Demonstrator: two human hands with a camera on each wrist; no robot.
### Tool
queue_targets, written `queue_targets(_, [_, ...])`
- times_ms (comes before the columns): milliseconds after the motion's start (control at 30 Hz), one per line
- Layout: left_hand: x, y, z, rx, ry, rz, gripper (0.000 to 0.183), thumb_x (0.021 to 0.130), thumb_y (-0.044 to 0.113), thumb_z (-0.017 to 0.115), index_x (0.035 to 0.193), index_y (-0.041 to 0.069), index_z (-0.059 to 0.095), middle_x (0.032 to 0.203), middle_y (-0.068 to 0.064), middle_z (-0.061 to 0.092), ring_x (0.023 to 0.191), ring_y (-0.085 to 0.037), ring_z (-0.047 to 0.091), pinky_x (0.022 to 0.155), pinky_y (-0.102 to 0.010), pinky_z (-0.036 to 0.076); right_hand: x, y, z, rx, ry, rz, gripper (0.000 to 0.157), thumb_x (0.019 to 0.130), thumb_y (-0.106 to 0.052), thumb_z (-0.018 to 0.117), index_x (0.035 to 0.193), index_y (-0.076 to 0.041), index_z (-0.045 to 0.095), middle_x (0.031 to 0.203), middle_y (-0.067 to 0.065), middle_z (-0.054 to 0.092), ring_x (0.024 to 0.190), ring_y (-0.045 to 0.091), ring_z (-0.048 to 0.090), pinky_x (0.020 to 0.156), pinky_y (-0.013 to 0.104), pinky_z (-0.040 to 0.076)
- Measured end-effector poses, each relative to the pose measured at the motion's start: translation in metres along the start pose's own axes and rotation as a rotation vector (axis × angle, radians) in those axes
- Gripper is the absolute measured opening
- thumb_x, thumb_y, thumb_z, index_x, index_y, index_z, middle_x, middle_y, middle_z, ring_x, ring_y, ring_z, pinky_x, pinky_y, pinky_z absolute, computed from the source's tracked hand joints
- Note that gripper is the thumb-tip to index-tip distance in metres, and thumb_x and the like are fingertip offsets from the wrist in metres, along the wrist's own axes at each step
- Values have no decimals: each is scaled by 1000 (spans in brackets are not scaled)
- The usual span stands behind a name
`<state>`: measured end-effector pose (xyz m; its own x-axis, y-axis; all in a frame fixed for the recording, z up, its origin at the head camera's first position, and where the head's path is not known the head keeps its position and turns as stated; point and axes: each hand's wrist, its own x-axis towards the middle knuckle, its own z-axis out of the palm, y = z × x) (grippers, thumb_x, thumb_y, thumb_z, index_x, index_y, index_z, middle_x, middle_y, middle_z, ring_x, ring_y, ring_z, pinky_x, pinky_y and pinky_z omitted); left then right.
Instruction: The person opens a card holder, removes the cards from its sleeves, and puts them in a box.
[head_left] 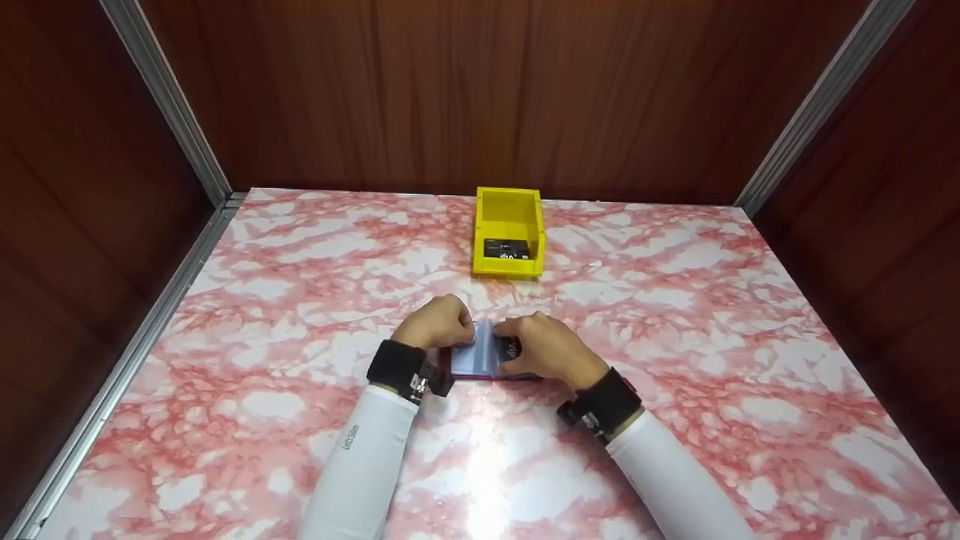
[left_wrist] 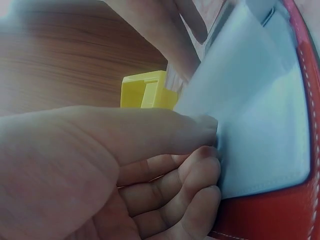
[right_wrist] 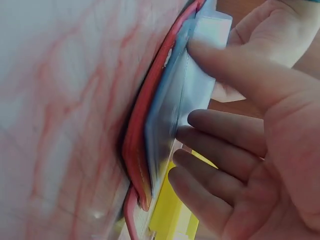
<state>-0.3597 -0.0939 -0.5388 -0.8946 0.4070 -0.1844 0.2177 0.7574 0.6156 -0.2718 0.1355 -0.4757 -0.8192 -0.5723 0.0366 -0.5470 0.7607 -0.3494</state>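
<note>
A red-covered card holder (head_left: 472,373) lies spread on the table between both hands, its clear plastic sleeves (left_wrist: 265,125) turned up. My left hand (head_left: 435,322) pinches the edge of a sleeve between thumb and fingers. From the other side, my right hand (head_left: 553,349) reaches over the holder; its thumb touches the sleeves and its fingers are extended, slightly bent, in the right wrist view. Part of a black card (head_left: 513,348) with light lettering shows beneath the right hand. The red cover (right_wrist: 137,135) has stitched edges.
A yellow bin (head_left: 510,267) stands beyond the hands, with black cards (head_left: 506,248) inside. The red-and-white marbled table (head_left: 300,420) is bordered by dark wood-grain panels (head_left: 360,97) and metal rails (head_left: 169,112).
</note>
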Motion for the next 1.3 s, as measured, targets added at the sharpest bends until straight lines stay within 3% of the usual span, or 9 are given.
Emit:
queue_targets(133, [11,-11,3,-4,-18,4,12,78,25,72,66,22,71,61,12,57,60,-10,53,54,-25,39,0,-2,1,-38,-16,-42,63,82,-39,96,135,-10,75,128,6,80,104,23,73,95,45,63])
queue_targets(267, [11,-9,2,-2,-22,3,15,78,26,69,64,22,69,60,12,54,59,-9,51,55,-25,37,1,-2,0,-38,12,-94,54,88,-39,91,129,-8,76,123,7,80,103,22,74,93,44,64])
queue_targets(367, [7,-4,1,3,-5,12,15,78,24,71,63,23,68,59,12,54,59,-10,51,55,-26,38,1,-1,-4,-20,70,-77,47,92,-32,88,129,-5,77,124,9,81,107,23,77,97,44,65])
queue_targets(500, [-19,25,-12,-9,-11,0,15,84,20,71,69,17,71,63,8,59,62,-12,55,58,-27,41,1,-1,-8,3,182,-3,50,95,-29,86,135,-2,74,133,15,78,123,30,76,108,49,62])
queue_targets(633, [-50,56,-31,-26,-21,-44,19,95,19,69,84,6,78,70,5,64,67,-11,58,62,-25,44,2,-3,-5,37,245,50,56,95,-35,85,139,-2,71,139,16,76,128,32,74,110,50,60])
queue_targets(700, [-57,56,-36,-28,9,-48,20,97,17,67,88,3,80,71,5,64,67,-10,58,62,-23,43,2,-5,-3,30,226,18,53,96,-35,84,137,-3,73,135,15,78,124,30,76,106,48,63])
queue_targets(800, [-63,51,-44,-26,63,-54,23,97,17,66,90,1,80,71,5,62,66,-11,53,60,-23,40,1,-7,2,-3,129,-91,41,99,-32,81,131,-7,77,126,10,82,115,25,79,100,45,65])
queue_targets(933, [-67,45,-52,-26,86,-55,25,99,21,65,93,1,79,74,4,62,68,-12,51,61,-24,40,1,-8,7,-54,2,-209,29,101,-26,78,125,-11,81,127,7,81,117,23,78,103,44,64])
queue_targets(1300, [-64,49,-48,-37,31,-2,24,98,17,66,91,-1,80,66,7,60,66,-9,55,63,-21,42,3,-9,8,-90,-51,-227,30,100,-23,79,127,-11,80,135,7,78,130,25,73,112,46,60])
